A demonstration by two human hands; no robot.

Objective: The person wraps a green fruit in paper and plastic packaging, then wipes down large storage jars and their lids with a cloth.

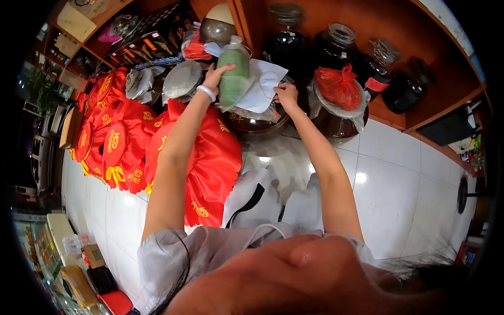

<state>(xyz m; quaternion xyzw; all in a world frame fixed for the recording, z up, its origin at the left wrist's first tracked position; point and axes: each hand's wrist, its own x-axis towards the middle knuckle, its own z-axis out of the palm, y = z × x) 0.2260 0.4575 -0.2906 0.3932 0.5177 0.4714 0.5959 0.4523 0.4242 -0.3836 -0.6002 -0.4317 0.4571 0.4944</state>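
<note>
My left hand (212, 80), with a white band at the wrist, is closed around the side of a green bottle (234, 76) with a pale cap. Under and beside the bottle lies a white sheet (261, 86), paper or cloth, over the top of a dark brown jar (257, 127). My right hand (286, 96) pinches at the sheet's right edge, with a thin loop near the fingertips. Clear plastic wrap shows below the sheet on the jar's mouth. The green bottle is slightly blurred.
Red satin jar covers (197, 157) with gold characters stand at the left. To the right is a brown jar (336, 126) topped by a red bundle (338, 86). A plastic-wrapped lid (182, 80) sits behind my left hand. Dark glass jars (341, 44) fill the wooden shelf.
</note>
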